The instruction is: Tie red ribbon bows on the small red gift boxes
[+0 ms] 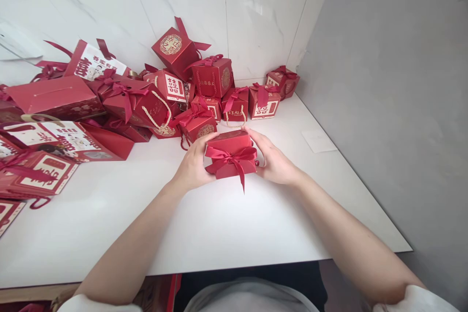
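Observation:
Between my two hands is a small red gift box [234, 144] with a red ribbon bow [234, 157] tied across it. My left hand [193, 165] grips its left side, thumb and fingers on the edge. On the opposite side my right hand [274, 160] closes around the box. A loose ribbon end hangs down its front. Just behind the held box stands another red box [199, 126] with a bow and a round gold print. The underside of the held box is hidden.
Many red gift boxes [54, 97] lie piled along the left and back of the white table [234, 234]. A row of small boxes [263, 102] reaches the back right corner. A white paper [318, 141] lies at right, beside the grey wall [395, 83].

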Tool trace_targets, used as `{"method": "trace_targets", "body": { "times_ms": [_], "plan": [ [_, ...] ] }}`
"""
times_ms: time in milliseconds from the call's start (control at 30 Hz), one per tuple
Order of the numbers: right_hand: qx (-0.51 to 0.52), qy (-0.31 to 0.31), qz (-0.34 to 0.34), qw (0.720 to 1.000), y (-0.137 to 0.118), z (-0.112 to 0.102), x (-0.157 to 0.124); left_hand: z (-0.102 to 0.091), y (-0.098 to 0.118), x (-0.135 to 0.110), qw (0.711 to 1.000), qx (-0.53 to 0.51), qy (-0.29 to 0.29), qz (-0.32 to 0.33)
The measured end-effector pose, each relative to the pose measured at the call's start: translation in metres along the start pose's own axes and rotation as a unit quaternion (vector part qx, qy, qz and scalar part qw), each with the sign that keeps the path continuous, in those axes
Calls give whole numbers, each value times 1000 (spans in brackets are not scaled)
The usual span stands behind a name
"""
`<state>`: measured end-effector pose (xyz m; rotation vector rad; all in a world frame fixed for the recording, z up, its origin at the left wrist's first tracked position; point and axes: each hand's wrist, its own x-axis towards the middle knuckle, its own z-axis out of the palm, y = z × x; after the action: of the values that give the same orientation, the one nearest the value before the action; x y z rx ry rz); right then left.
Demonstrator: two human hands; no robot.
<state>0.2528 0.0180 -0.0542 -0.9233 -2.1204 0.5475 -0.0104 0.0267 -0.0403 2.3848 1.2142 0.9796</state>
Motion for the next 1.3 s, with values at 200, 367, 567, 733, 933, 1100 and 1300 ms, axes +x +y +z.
{"method": "trace_targets", "body": {
  "times_ms": [200,367,567,733,933,1100,1300],
  "plan": [
    [5,2,7,1000,2,1,-1,-2,-4,2,999,-24,-31,29],
    [13,-21,8,1000,3,-2,-3,-6,-10,2,996,-47,-82,6],
    [15,-30,0,999,2,-6,-3,-5,-13,2,991,-75,-107,2],
    [3,-20,-11,1000,2,-6,-2,-3,-12,1,991,-79,-111,1],
    [32,-3,-3,999,6,-4,-2,-3,-16,1,987,-114,-111,8],
    [239,20,92,966,8,9,-1,-4,-14,1,967,-229,-85,-67],
    [369,36,275,887,6,24,2,-1,-7,3,918,-328,-111,-192]
  ]
}}
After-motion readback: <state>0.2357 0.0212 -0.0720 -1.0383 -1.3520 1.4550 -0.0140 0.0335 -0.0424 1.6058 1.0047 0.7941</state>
